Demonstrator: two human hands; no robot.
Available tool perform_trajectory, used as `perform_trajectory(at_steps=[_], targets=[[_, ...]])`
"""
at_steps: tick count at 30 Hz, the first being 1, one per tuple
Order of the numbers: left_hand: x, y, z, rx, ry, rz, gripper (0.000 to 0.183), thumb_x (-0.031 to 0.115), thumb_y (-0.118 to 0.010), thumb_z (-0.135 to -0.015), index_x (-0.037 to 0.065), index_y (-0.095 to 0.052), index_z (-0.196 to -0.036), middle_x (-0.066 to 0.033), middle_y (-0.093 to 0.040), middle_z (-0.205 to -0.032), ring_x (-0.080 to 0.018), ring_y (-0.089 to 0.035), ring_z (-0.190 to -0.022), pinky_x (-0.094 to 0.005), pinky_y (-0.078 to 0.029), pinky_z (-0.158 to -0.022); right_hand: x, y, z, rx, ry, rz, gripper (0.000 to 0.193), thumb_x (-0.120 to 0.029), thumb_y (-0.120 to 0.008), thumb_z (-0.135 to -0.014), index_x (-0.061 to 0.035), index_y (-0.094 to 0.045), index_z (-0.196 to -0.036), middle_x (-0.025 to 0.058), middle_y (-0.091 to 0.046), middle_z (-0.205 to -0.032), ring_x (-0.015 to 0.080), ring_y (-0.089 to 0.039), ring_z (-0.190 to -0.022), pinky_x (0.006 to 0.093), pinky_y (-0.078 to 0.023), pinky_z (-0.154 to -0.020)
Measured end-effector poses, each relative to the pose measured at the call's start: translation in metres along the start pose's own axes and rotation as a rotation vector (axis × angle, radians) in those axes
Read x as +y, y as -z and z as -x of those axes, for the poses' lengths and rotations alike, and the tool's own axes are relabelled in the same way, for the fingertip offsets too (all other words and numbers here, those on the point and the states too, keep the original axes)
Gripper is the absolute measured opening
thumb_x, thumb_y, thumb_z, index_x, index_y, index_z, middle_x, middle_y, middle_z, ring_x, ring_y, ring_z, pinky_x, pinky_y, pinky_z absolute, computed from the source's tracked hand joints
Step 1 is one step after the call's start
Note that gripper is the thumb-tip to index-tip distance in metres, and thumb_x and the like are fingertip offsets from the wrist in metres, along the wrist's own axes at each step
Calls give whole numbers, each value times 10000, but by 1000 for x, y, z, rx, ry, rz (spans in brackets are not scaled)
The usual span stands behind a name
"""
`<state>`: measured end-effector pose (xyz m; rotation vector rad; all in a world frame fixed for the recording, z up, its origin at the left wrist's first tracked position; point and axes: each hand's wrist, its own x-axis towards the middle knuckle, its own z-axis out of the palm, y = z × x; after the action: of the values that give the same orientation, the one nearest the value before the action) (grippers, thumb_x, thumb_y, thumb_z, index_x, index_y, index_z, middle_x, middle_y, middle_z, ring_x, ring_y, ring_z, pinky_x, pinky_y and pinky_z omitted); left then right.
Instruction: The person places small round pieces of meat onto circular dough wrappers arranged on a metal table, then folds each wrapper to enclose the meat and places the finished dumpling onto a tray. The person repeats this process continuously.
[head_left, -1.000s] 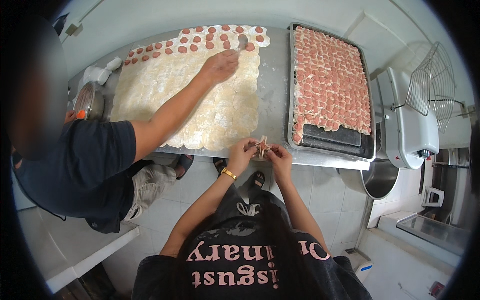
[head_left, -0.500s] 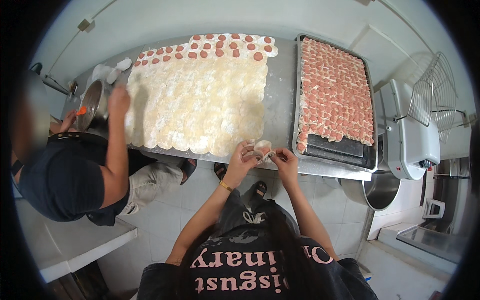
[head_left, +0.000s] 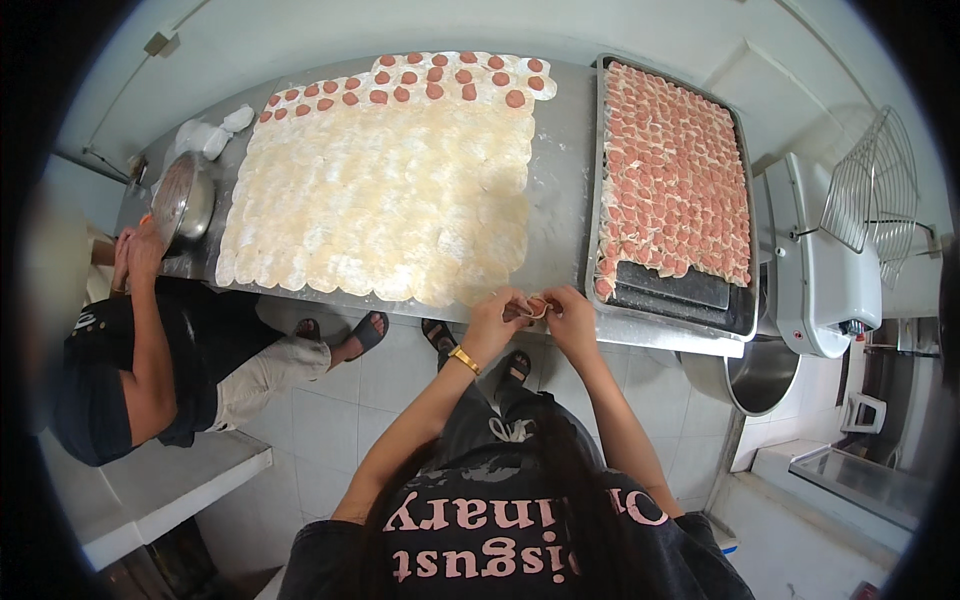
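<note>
At the near edge of the table, my left hand (head_left: 502,318) and my right hand (head_left: 568,318) are closed on a small dumpling (head_left: 538,308), a pale dough wrapper around pinkish meat filling. The fingers of both hands grip its rim from opposite sides and hide part of it. Beyond my left hand lies a broad layer of round, floured dough wrappers (head_left: 380,200). Dabs of pink filling (head_left: 435,91) top the far rows. To the right, open-topped dumplings (head_left: 672,180) fill most of a dark metal tray (head_left: 597,190), leaving its near strip bare.
At left, a co-worker's hands (head_left: 142,250) are beside a metal bowl (head_left: 190,205), near a crumpled white bag (head_left: 213,135). A white machine (head_left: 825,265) with a wire guard (head_left: 868,185) stands right of the tray, above a steel bowl (head_left: 765,378). The metal table (head_left: 560,160) has floury patches.
My hands have drawn closer together around the dumpling, and its wrapper looks more gathered. The co-worker's arm has pulled back from the wrappers to the bowl.
</note>
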<state>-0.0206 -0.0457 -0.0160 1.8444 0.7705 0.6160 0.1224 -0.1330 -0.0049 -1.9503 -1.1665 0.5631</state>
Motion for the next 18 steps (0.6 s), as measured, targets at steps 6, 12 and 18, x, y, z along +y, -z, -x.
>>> perform_trajectory(at_steps=[6,12,18], targets=[[11,0,-1,-25,36,-71,423,41,-757,-683,45,-576,-1066,-108,-651,-879,-229,-663,-803,-314,-530,-704,-11,3,8,59,73,136,245,52,-610,-690,-20,-636,-923,126,-601,-839,289,-622,-784,351,-495,-685],[11,7,-6,-141,-4,-112,388,48,-759,-685,30,-618,-1045,-127,-671,-842,-233,-669,-761,-312,-525,-701,-12,6,4,42,111,87,252,56,-623,-676,-22,-629,-915,133,-601,-866,313,-618,-801,363,-494,-713],[11,9,-14,-197,77,-36,293,55,-751,-701,8,-618,-958,-124,-668,-806,-210,-669,-734,-308,-527,-686,-14,5,5,-5,52,-24,302,91,-589,-645,-10,-610,-929,151,-592,-895,341,-597,-861,399,-479,-735]])
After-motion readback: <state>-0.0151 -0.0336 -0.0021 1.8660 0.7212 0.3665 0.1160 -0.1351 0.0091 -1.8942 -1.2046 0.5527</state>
